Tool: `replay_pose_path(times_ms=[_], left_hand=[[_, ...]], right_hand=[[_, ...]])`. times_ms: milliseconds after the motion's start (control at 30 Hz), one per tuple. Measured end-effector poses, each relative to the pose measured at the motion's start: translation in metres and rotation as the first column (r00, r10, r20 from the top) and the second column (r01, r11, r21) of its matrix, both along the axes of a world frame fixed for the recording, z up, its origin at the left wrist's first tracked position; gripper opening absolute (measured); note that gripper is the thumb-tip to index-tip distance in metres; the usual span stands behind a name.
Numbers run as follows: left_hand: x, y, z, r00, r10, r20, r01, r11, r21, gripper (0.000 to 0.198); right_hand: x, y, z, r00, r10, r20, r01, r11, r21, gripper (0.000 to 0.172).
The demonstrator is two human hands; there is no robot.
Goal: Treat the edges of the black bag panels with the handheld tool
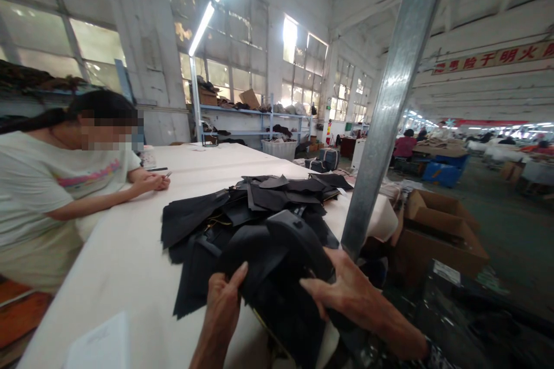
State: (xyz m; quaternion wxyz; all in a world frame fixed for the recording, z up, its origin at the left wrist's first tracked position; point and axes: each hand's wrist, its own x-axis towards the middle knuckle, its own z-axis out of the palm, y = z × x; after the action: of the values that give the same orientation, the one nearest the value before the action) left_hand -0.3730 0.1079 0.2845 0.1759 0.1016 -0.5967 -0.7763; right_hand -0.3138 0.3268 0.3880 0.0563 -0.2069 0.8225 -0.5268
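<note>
A black fabric piece [281,300] with a yellowish zipper-like edge hangs between my two hands at the near side of the table. My left hand [225,294] grips its left side, thumb on top and fingers curled beneath. On the right, my right hand [341,285] is closed on the piece's other side, the thumb and a finger pressing the cloth. Just beyond lies a loose pile of black fabric pieces [194,213], some with gold-coloured zipper edges. Part of the held piece overlaps the pile, so its far outline is hard to separate.
A white table [142,265] stretches ahead, with a white box-like object [99,343] at its near edge. A metal post [385,104] rises close on the right. A seated person [64,184] leans on the left edge. Cardboard boxes [445,230] stand on the floor at right.
</note>
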Motion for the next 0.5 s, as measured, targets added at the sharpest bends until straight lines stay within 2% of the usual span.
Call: replay_pose_path(times_ms=[67, 100, 167, 200, 233, 267, 333, 367, 433, 500], left_hand=[[-0.010, -0.012, 0.015, 0.999, 0.033, 0.009, -0.034, 0.996, 0.086, 0.044], [-0.014, -0.018, 0.025, 0.999, 0.053, 0.000, -0.052, 0.997, 0.057, 0.046], [-0.019, -0.027, 0.049, 0.988, 0.124, -0.094, -0.136, 0.981, -0.135, 0.046], [-0.019, -0.029, 0.062, 0.970, 0.149, -0.191, -0.198, 0.941, -0.273, 0.044], [-0.017, -0.029, 0.076, 0.939, 0.142, -0.314, -0.265, 0.880, -0.394, 0.040], [-0.014, -0.027, 0.090, 0.892, 0.077, -0.446, -0.316, 0.811, -0.492, 0.031], [-0.007, -0.020, 0.115, 0.753, -0.072, -0.654, -0.472, 0.633, -0.614, 0.021], [-0.003, -0.015, 0.123, 0.692, -0.147, -0.707, -0.544, 0.537, -0.645, 0.025], [0.003, -0.005, 0.130, 0.614, -0.273, -0.741, -0.655, 0.348, -0.671, 0.038], [0.006, 0.004, 0.122, 0.601, -0.379, -0.704, -0.697, 0.182, -0.693, 0.044]], right_hand=[[0.000, 0.015, 0.005, 0.998, -0.056, -0.027, 0.056, 0.998, 0.002, 0.024], [0.001, 0.021, 0.007, 0.996, -0.078, -0.034, 0.079, 0.997, 0.016, 0.024], [0.006, 0.032, 0.007, 0.993, -0.110, -0.047, 0.112, 0.993, 0.042, 0.024], [0.009, 0.036, 0.006, 0.991, -0.123, -0.054, 0.125, 0.991, 0.047, 0.025], [0.012, 0.039, 0.004, 0.989, -0.134, -0.057, 0.137, 0.989, 0.051, 0.026], [0.015, 0.042, 0.001, 0.990, -0.133, -0.054, 0.136, 0.989, 0.055, 0.028], [0.019, 0.047, -0.008, 0.992, -0.120, -0.036, 0.122, 0.991, 0.057, 0.034], [0.020, 0.049, -0.012, 0.993, -0.111, -0.024, 0.113, 0.991, 0.067, 0.037], [0.022, 0.055, -0.021, 0.995, -0.103, -0.008, 0.103, 0.990, 0.093, 0.039], [0.022, 0.062, -0.027, 0.993, -0.120, -0.014, 0.121, 0.987, 0.103, 0.040]])
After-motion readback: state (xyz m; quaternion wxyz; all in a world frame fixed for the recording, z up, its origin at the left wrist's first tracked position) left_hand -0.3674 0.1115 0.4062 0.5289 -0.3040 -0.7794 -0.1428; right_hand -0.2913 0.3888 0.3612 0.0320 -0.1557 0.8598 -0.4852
